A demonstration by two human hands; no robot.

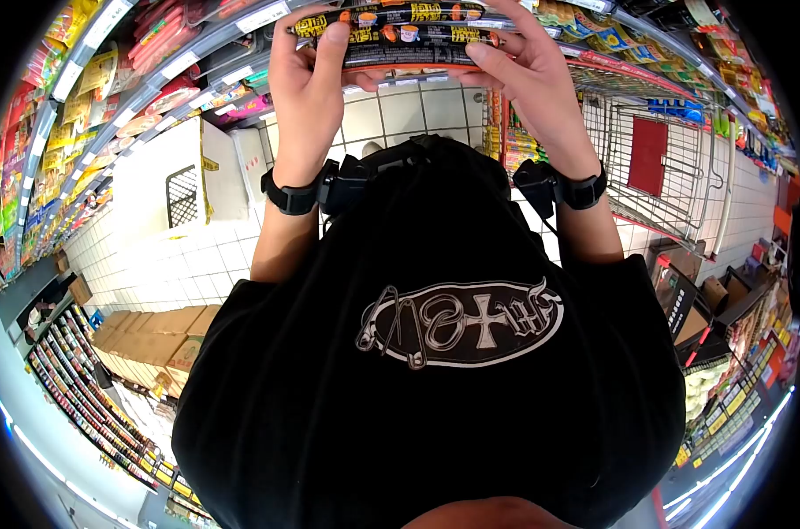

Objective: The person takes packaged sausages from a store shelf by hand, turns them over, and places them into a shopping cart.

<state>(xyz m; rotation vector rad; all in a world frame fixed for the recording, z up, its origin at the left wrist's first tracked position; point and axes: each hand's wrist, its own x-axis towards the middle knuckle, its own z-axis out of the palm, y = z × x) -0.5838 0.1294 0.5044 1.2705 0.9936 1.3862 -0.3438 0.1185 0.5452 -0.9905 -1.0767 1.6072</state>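
My left hand (312, 93) and my right hand (541, 88) are raised at the top of the view, before the shelves. Between them, level, is a pack of long black-wrapped sausages (409, 55) with yellow lettering and small orange pictures. The left thumb presses on its left end, and the right thumb lies across its right end. Fingers of both hands curl behind and under the pack, partly hidden. Each wrist wears a black strap with a small device.
Shelves of packaged food (100, 79) with price tags curve round the top and left. A wire shopping cart (651, 167) stands at the right. On the tiled floor at left is a white box (228, 167); cardboard cartons (157, 339) are stacked lower left.
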